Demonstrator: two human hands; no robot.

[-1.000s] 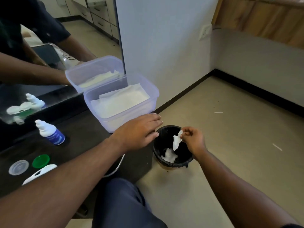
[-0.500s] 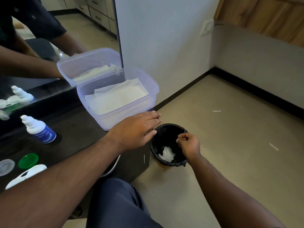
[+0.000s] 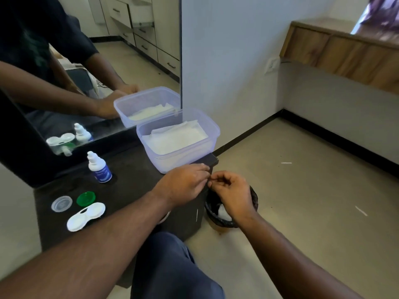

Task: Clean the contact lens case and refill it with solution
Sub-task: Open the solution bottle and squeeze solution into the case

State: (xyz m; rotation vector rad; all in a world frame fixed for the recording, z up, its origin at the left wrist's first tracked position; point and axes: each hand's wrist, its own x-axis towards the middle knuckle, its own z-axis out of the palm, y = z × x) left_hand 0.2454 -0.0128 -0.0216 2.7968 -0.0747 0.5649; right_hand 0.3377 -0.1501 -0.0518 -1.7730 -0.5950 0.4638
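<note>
While your two hands meet at the table's edge, the lens case [image 3: 86, 216] lies open on the dark table [image 3: 138, 175], well away from the tissue box [image 3: 179, 139] and on the side far from the bin. Its white cups look bare, with no lids on. The green lid [image 3: 86, 198] and the clear lid [image 3: 61, 203] sit just beside the case, on the side that faces the little bottle [image 3: 98, 168]. The bottle stands upright between the case and the tissue box, and its cap looks on.

Your left hand [image 3: 183, 186] rests on the table just in front of the tissue box, with its fingers fairly straight, and it holds nothing you can see. Your right hand [image 3: 232, 192] hangs over the bin [image 3: 253, 198], next to the left one. Its fingers are curled in, and you cannot tell if they pinch anything small.

White used tissue [image 3: 222, 211] lies in the bin, so the wiping part looks done. The filling part looks still to do: the cups need drops from the bottle, and then both lids must go back on.
</note>
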